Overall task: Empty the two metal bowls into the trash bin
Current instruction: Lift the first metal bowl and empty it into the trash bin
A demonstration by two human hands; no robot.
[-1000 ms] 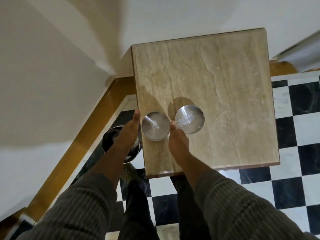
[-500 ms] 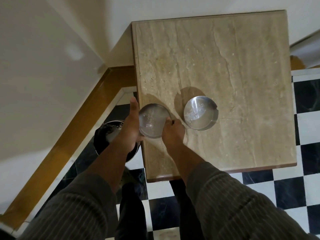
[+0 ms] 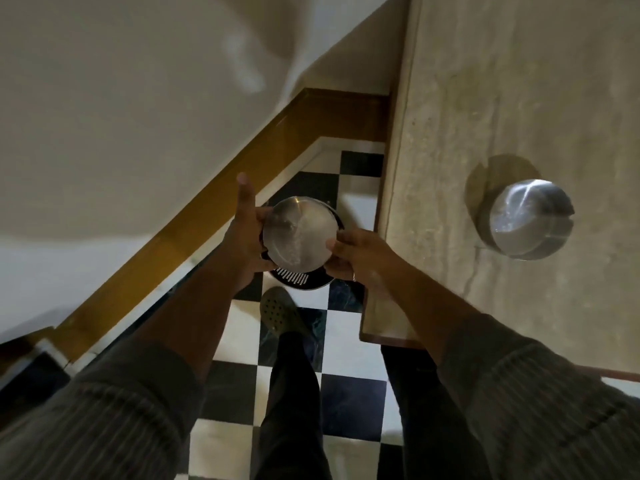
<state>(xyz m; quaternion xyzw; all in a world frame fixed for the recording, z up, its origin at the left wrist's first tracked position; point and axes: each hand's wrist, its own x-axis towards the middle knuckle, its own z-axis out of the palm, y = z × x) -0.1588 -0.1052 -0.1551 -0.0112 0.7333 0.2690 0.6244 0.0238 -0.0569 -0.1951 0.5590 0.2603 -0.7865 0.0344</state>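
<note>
I hold one metal bowl (image 3: 299, 233) between both hands, off the table and directly over the black perforated trash bin (image 3: 301, 280) on the floor. My left hand (image 3: 244, 233) grips its left rim with the index finger pointing up. My right hand (image 3: 358, 256) pinches its right rim. The bowl hides most of the bin's opening. The second metal bowl (image 3: 530, 220) stands on the beige stone table (image 3: 485, 98) at the right, apart from both hands.
A black-and-white checkered floor (image 3: 349, 400) lies below. My foot in a dark perforated shoe (image 3: 278, 311) stands just in front of the bin. A white wall with a wooden baseboard (image 3: 194, 230) runs along the left. The table's left edge borders the bin.
Both hands closed on the left bowl and carried it leftward off the table to above the trash bin. The view shifted left and closer. The other bowl stayed put.
</note>
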